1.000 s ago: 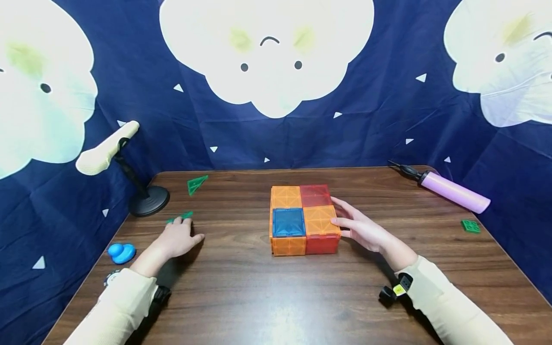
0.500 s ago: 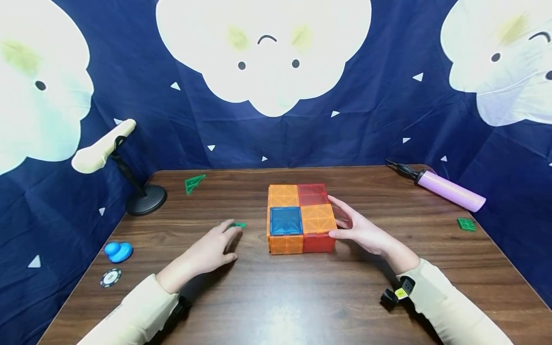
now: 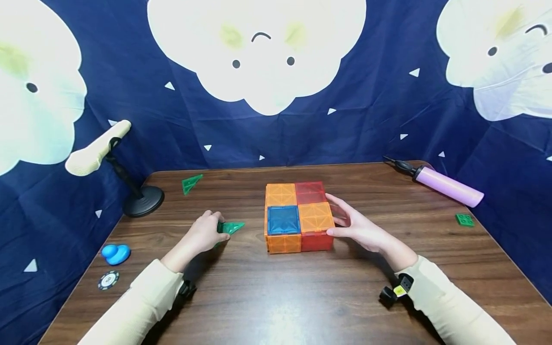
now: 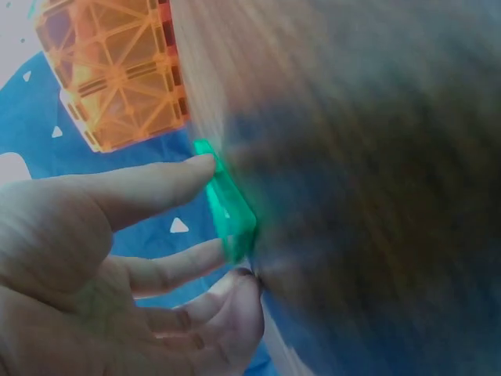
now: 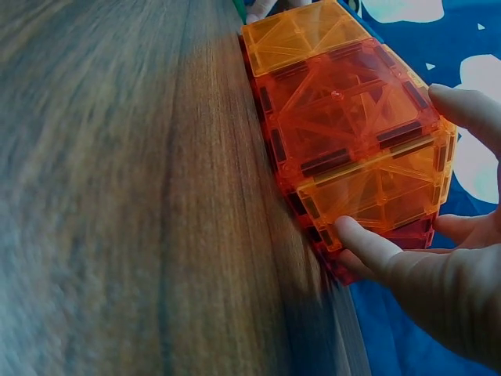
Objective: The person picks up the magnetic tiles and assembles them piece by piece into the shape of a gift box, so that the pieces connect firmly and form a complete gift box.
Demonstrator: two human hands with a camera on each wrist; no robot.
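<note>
My left hand [image 3: 203, 235] pinches a translucent green triangular magnetic tile [image 3: 233, 227], left of a block of magnetic tiles. In the left wrist view the tile [image 4: 227, 205] is between thumb and fingers, close to the tabletop. The block is made of orange tiles [image 3: 316, 216], red tiles [image 3: 316, 242] and a blue tile [image 3: 283, 220] on top. My right hand [image 3: 361, 232] rests spread against the block's right side. In the right wrist view its thumb touches an orange side tile [image 5: 376, 184], and the index fingertip touches the upper edge.
Another green triangular tile [image 3: 191, 184] lies at the back left, near a black stand [image 3: 144, 201] bearing a cream sock-like cover [image 3: 99, 149]. A blue rubber duck [image 3: 116, 254] and a poker chip [image 3: 108, 280] lie left. A purple hand pump [image 3: 450, 187] and small green brick [image 3: 465, 220] lie right.
My left hand has moved right across the table with the green tile, then slightly back left, and now pinches it. My right hand stays on the block.
</note>
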